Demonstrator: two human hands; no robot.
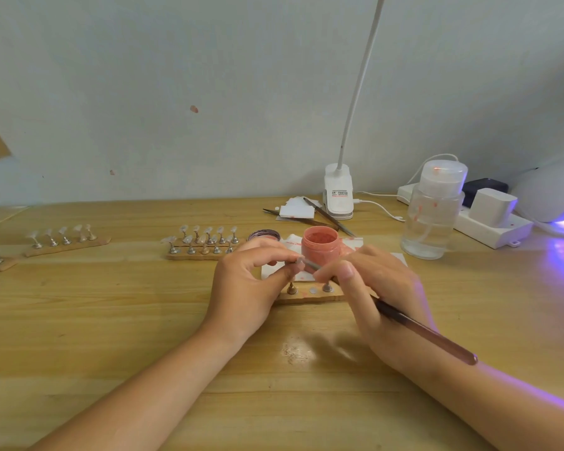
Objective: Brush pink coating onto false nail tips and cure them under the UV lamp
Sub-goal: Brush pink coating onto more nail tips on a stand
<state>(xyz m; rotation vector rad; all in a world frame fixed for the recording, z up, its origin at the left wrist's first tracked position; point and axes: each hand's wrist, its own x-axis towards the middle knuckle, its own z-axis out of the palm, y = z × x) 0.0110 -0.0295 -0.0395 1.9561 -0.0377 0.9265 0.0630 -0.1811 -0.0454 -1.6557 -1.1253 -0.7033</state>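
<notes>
My left hand (251, 281) pinches a small false nail tip (299, 262) between thumb and forefinger, just above a wooden holder strip (310, 297) with metal pegs. My right hand (372, 288) grips a long dark brush (427, 333), whose tip touches the nail tip. An open pink jar (319, 245) stands right behind the hands on a white sheet (399, 258). The white UV lamp (551, 193) glows purple at the far right.
Two more strips of nail tips on pegs lie at centre (202, 244) and left (66, 239). A clear pump bottle (432, 213), a power strip (489, 227), a clip-on desk lamp (337, 193), tweezers (323, 213) and the jar's lid (263, 236) sit behind.
</notes>
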